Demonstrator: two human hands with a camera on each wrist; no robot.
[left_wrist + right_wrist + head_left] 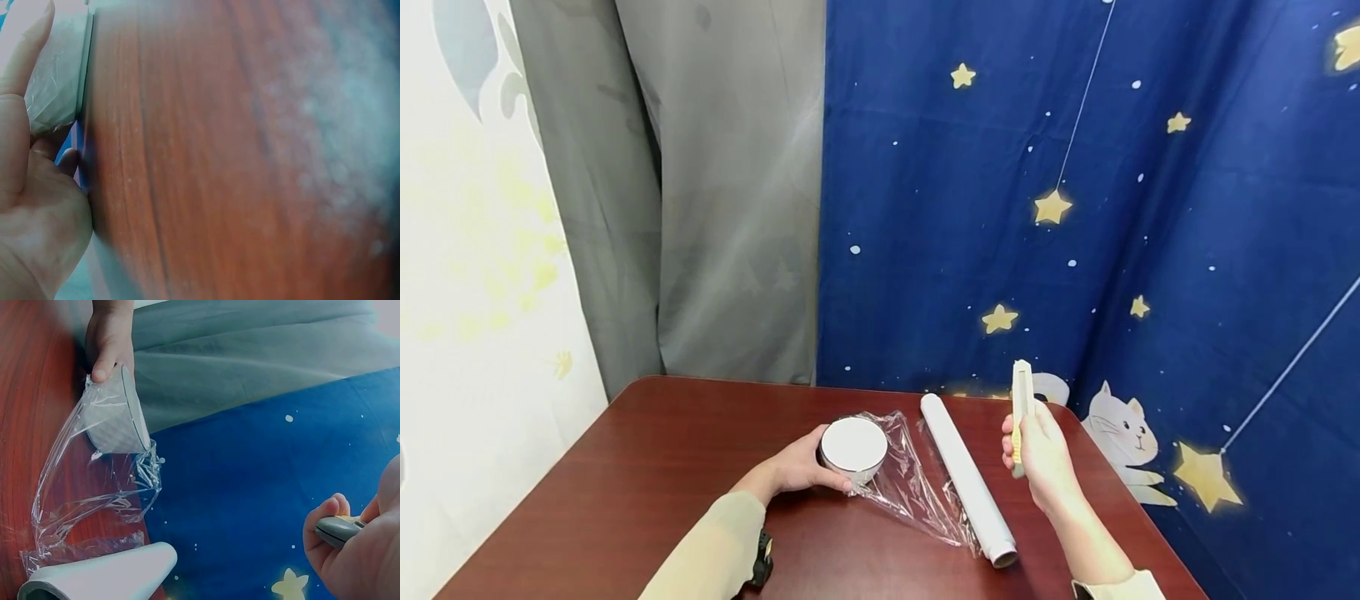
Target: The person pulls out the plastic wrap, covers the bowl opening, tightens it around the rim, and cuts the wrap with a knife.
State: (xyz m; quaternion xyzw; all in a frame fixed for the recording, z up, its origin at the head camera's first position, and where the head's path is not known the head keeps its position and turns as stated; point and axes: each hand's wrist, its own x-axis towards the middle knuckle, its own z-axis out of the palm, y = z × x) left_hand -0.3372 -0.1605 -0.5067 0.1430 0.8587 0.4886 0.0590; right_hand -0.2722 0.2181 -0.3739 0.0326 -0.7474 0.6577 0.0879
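A round container with a flat white top stands on the table, clear plastic film around its side. My left hand grips it from the left, thumb toward the near side; the left wrist view shows the film-covered wall beside the thumb. Crumpled cling film stretches from the container to a white roll of cling film lying at a slant on the table. Raised right of the roll, my right hand holds a white and yellow utility knife upright. Whether its blade is out cannot be seen.
The dark red wooden table ends in a rounded edge at the back. Behind it hang a grey curtain and a blue curtain with stars. A pale patterned curtain hangs at the left.
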